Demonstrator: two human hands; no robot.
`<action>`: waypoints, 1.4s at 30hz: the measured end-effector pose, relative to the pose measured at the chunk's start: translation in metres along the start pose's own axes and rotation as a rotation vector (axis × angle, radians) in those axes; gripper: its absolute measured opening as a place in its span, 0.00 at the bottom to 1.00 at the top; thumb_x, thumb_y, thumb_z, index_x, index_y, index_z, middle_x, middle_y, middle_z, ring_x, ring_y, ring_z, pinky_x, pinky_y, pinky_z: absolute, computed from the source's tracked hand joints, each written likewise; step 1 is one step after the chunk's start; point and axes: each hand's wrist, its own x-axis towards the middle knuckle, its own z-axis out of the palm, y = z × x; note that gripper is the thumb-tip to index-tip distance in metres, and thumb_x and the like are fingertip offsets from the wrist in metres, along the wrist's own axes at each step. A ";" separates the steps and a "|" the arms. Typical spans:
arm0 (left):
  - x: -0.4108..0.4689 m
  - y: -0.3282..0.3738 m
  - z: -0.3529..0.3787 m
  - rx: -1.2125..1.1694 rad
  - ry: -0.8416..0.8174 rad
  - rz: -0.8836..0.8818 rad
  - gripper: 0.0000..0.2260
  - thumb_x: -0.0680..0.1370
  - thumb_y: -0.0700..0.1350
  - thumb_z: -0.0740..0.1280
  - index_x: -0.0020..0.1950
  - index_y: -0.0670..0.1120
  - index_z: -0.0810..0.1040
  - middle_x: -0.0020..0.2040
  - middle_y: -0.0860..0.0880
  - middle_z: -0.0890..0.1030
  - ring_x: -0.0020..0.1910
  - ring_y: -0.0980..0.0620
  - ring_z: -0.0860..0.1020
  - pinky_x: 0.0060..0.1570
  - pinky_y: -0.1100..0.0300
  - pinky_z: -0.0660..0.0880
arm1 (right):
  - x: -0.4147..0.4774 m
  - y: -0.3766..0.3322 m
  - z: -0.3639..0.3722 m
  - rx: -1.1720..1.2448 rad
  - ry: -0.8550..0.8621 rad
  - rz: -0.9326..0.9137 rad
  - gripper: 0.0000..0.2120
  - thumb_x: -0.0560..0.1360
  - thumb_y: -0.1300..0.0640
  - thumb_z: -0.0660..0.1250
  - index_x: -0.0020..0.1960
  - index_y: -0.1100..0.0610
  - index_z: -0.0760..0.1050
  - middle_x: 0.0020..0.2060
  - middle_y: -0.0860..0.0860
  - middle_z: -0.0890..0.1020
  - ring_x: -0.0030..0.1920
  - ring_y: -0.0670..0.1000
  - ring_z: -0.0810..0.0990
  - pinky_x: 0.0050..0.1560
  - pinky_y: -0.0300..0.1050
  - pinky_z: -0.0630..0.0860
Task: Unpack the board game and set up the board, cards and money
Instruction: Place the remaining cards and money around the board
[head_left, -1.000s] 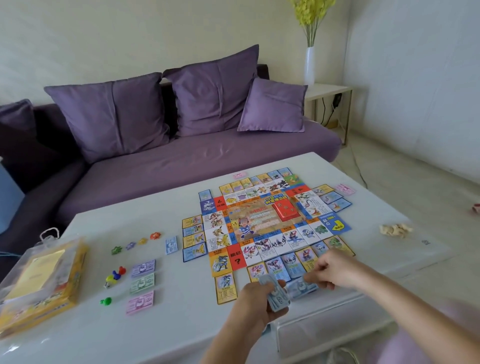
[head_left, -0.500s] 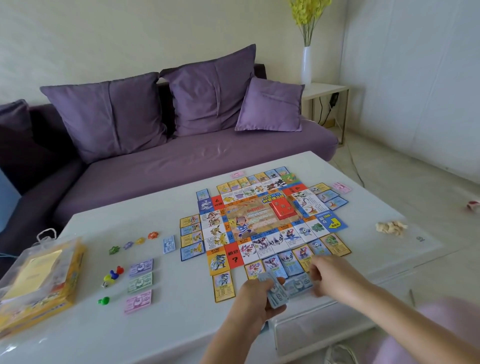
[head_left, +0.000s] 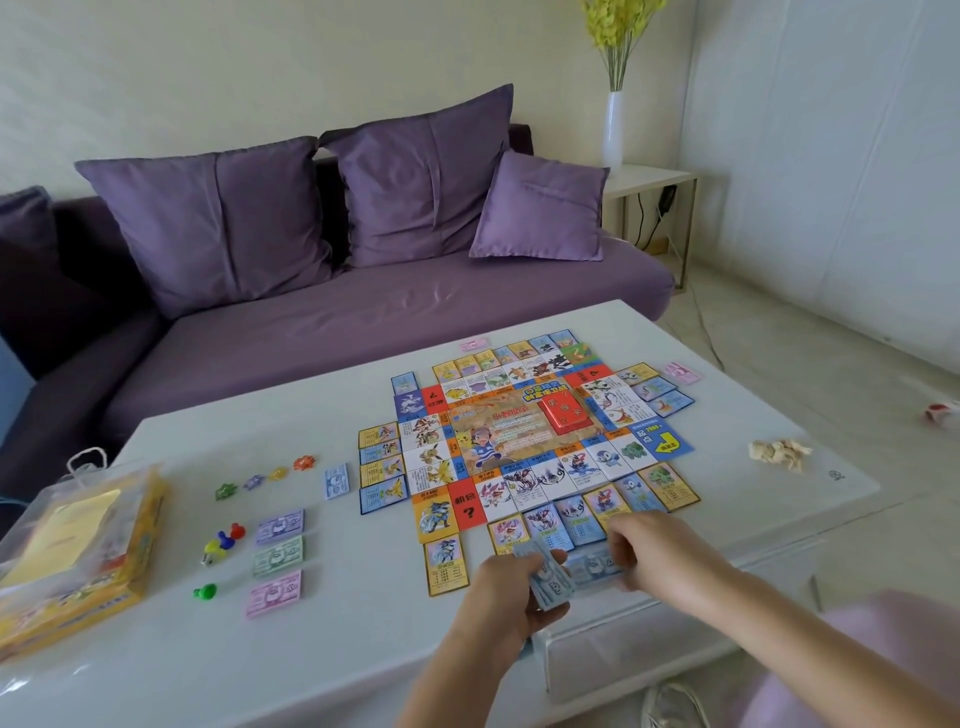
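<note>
light, thin, bendy paper; slick, apt to fan or slip, so best pinched at a short edge. blue stack (head_left: 551, 586) gripped in curled left hand (head_left: 506, 603) over the table (head_left: 337, 629), just short of the board (head_left: 519, 431). right hand (head_left: 662, 553) curled, apparently pinching one flat blue note (head_left: 592, 564) beside it. glossy rectangular cards (head_left: 383, 494) ringing the board.

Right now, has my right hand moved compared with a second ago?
Yes, slightly: the right hand drew back from the board towards the near table edge, onto the blue notes.
</note>
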 end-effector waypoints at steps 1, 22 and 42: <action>0.000 0.001 -0.002 -0.016 -0.008 0.010 0.13 0.81 0.37 0.56 0.46 0.39 0.80 0.51 0.38 0.81 0.50 0.43 0.80 0.42 0.55 0.76 | -0.001 0.000 -0.004 0.033 0.013 -0.013 0.15 0.71 0.57 0.72 0.35 0.47 0.67 0.38 0.43 0.77 0.40 0.43 0.76 0.39 0.34 0.70; 0.006 0.108 -0.041 0.695 0.170 0.748 0.14 0.74 0.51 0.70 0.41 0.40 0.77 0.36 0.40 0.82 0.31 0.49 0.78 0.29 0.57 0.73 | 0.093 -0.079 -0.112 0.454 -0.098 -0.220 0.04 0.70 0.54 0.75 0.38 0.48 0.82 0.32 0.46 0.84 0.33 0.43 0.79 0.38 0.41 0.75; 0.137 0.259 -0.068 -0.119 0.121 0.405 0.12 0.82 0.37 0.53 0.48 0.39 0.76 0.46 0.41 0.82 0.45 0.46 0.82 0.46 0.56 0.79 | 0.328 -0.045 -0.148 0.724 0.207 0.118 0.09 0.78 0.60 0.66 0.55 0.62 0.79 0.37 0.52 0.81 0.40 0.50 0.79 0.38 0.40 0.73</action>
